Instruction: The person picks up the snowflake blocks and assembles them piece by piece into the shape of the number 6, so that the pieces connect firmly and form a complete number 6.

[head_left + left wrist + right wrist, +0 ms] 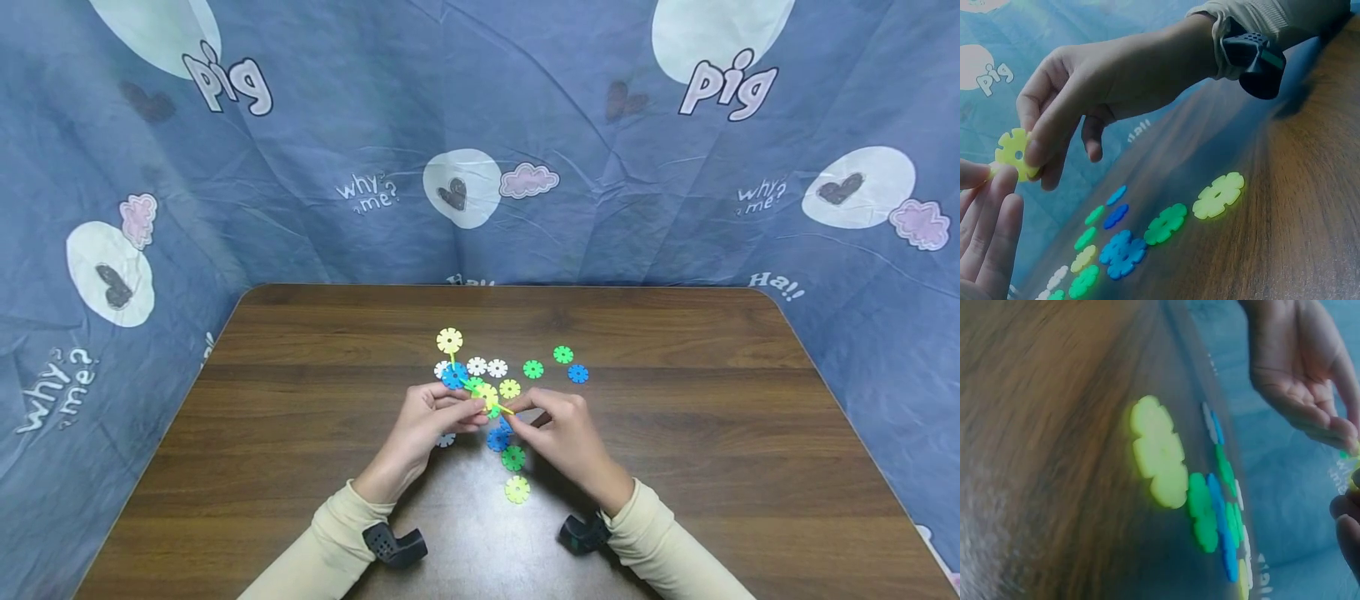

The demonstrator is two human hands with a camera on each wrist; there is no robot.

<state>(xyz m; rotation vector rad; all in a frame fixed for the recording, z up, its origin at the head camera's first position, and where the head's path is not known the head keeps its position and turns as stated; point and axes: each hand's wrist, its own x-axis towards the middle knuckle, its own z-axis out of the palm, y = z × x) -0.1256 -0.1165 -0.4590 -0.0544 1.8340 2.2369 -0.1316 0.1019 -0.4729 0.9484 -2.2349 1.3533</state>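
The left hand (431, 417) is pinching joined notched discs (486, 393), the right hand (562, 423) a yellow notched disc (1009, 147) at their four o'clock; backdrop lettering (729, 85), one o'clock from them, is reading "pig"

Wood-grained table (750, 433): notched white discs (497, 368), green discs (533, 369), blue discs (578, 374) and yellow discs (517, 490) are scattered between the side edges, well in from far corners.

A wrinkled blue cloth (315, 108), lettered "pig" at upper left and upper right, is hanging across the upper frame; below, a brown wood-grain table (712, 417) is reflecting light at lower centre.
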